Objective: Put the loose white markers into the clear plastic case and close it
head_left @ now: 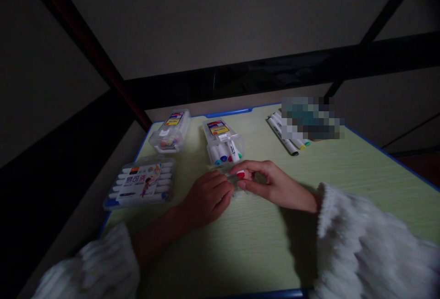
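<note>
A marker with a red end point(241, 175) is pinched between the thumb and fingers of my right hand point(270, 182). Most of its body is hidden behind those fingers. Just beyond is a clear plastic marker case point(208, 139), its near end open, with several white markers showing blue, red and green ends. One white marker point(234, 151) slants up at that opening; whether it is the one I pinch is unclear. My left hand point(210, 197) is closed at the near side of the case, by a clear plastic flap point(238, 192). What its curled fingers grip is hidden.
A second clear case point(182, 127) stands at the back left. Nearer on the left lies a flat pack of white markers point(140, 182). Several loose markers point(283, 136) lie at the back right, beside a pixelated item point(311, 118). The pale green table point(343, 171) has blue edges.
</note>
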`<state>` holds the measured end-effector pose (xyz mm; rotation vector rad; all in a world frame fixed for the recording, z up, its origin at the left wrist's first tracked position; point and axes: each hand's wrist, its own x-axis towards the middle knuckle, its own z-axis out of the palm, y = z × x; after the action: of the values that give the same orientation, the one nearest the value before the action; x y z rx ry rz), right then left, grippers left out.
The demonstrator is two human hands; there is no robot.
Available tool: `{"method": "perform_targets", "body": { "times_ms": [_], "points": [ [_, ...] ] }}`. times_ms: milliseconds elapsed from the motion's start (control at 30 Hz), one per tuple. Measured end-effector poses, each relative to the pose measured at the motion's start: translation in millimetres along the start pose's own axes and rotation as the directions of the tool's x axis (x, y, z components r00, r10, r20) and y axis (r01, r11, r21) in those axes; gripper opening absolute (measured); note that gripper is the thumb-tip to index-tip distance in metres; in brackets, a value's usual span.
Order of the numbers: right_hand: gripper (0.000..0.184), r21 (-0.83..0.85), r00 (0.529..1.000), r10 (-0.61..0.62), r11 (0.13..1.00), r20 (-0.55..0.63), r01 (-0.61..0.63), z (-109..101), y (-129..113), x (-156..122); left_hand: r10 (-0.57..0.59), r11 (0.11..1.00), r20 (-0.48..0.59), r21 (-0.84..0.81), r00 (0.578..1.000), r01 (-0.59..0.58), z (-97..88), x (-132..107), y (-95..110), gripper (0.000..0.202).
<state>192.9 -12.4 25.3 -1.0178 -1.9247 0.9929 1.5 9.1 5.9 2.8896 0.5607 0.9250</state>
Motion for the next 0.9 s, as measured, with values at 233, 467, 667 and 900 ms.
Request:
{"method": "perform_targets", "body": {
  "times_ms": [233, 467, 667, 900],
  "points": [
    [0.03, 0.054, 1.0, 0.005, 0.999, -0.009, -0.005, -1.7, -1.5, -0.8, 0.011, 1.0, -0.022, 0.006, 1.0, -0.01, 1.9, -0.6, -0.8, 0.024],
    [0.039, 0.165, 0.999, 0.031, 0.986, 0.012, -0.032, -1.9, 1.4, -1.9, 0.014, 1.0, -0.016, 0.025, 1.0, -0.013, 1.9, -1.5, -0.7, 0.023],
    [0.036, 0.137, 0.999, 0.045, 0.99, -0.027, -0.041, 1.3, 6.7, -1.2, 0.013, 1.0, -0.01, 0.001, 1.0, -0.013, 2.0, -2.6, -0.1, 0.02],
    [0.033, 0.075, 0.999, 0.0, 0.997, -0.048, 0.004, -0.4, 3.2, 0.8, 0.022, 1.0, -0.013, 0.009, 1.0, -0.022, 1.1, -1.1, 0.5, 0.023]
  ]
}}
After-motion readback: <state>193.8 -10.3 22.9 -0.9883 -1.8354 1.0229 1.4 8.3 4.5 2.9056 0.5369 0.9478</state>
